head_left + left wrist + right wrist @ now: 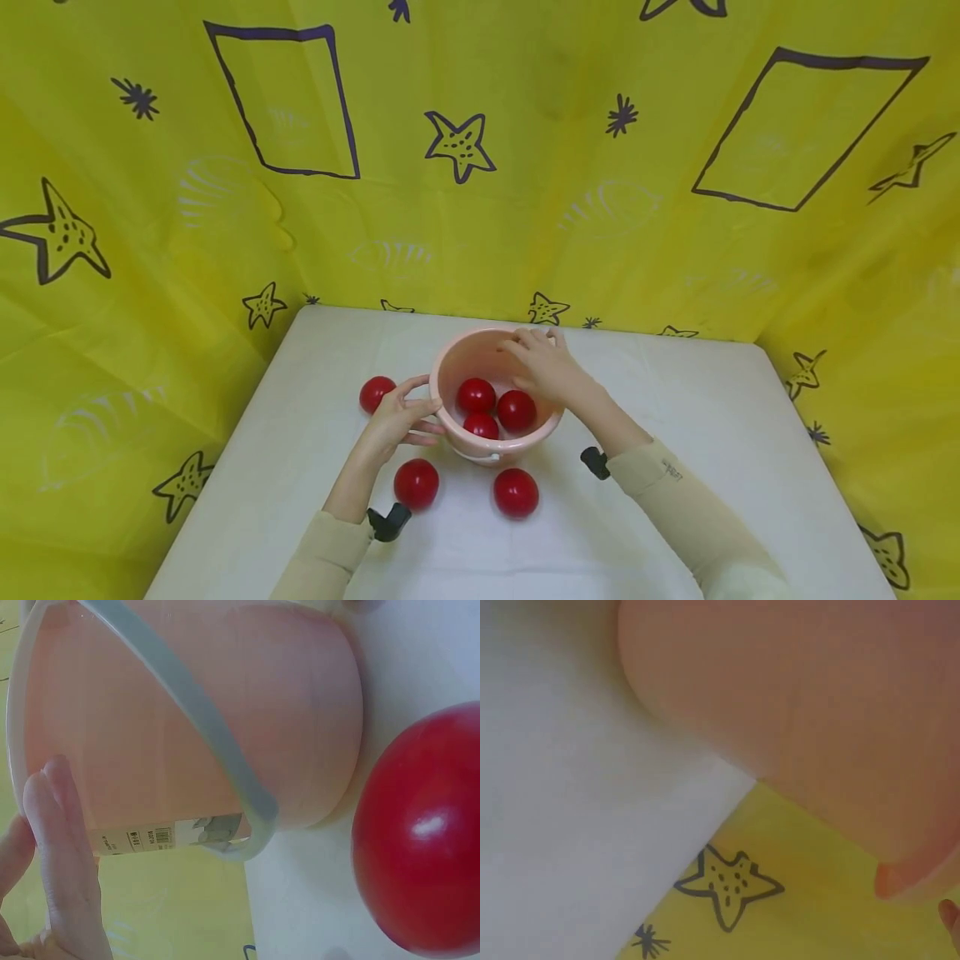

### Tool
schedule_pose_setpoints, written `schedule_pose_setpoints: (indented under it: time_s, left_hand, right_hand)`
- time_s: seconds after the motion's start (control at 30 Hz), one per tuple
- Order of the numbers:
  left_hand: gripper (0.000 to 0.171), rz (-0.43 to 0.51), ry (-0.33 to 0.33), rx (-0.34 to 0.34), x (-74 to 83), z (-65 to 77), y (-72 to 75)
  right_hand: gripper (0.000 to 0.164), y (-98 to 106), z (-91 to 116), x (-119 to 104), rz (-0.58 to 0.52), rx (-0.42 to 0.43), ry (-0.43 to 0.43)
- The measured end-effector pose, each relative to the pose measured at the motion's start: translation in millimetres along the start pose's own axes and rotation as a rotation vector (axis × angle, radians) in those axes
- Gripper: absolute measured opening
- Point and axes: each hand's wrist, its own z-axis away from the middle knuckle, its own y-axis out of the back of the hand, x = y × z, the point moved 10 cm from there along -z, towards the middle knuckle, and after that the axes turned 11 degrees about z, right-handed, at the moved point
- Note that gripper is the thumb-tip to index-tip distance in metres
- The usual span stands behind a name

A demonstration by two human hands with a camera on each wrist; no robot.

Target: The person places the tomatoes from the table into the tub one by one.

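Observation:
A pink bucket point(468, 360) stands on the white table, holding three shiny red balls point(517, 410). My left hand point(393, 421) holds the bucket's left rim, thumb at the edge and fingers against the outer wall. Across from it, my right hand point(546, 362) grips the far right rim, some fingers reaching over the inside. Only a fingertip point(950, 915) of that hand shows in the right wrist view, beside the rim. The pale bucket handle point(199, 712) hangs down along the outer wall, past a printed label point(139, 838).
Three more red balls lie on the table point(645, 517): one point(375, 393) left of the left hand, one point(416, 484) near the left wrist, another point(516, 492) in front of the bucket. A yellow curtain with drawn stars point(510, 225) encloses the table's back and sides.

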Motion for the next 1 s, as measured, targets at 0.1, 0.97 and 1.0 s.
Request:
schedule_pose_setpoints:
  time_s: [0.1,0.97,1.0]
  left_hand:
    - [0.051,0.003,-0.008,-0.007,0.0,-0.1,-0.3]
    - [0.051,0.001,-0.004,0.002,-0.6,0.4,0.5]
    - [0.052,0.001,-0.003,0.002,-0.8,0.3,0.2]
  right_hand:
    - [0.055,16.3,12.6,18.5,-0.081,0.091,-0.09]
    - [0.063,-60.7,145.5,17.4,-0.273,0.24,-0.238]
    - [0.064,-65.6,144.4,11.4,-0.269,0.223,-0.216]
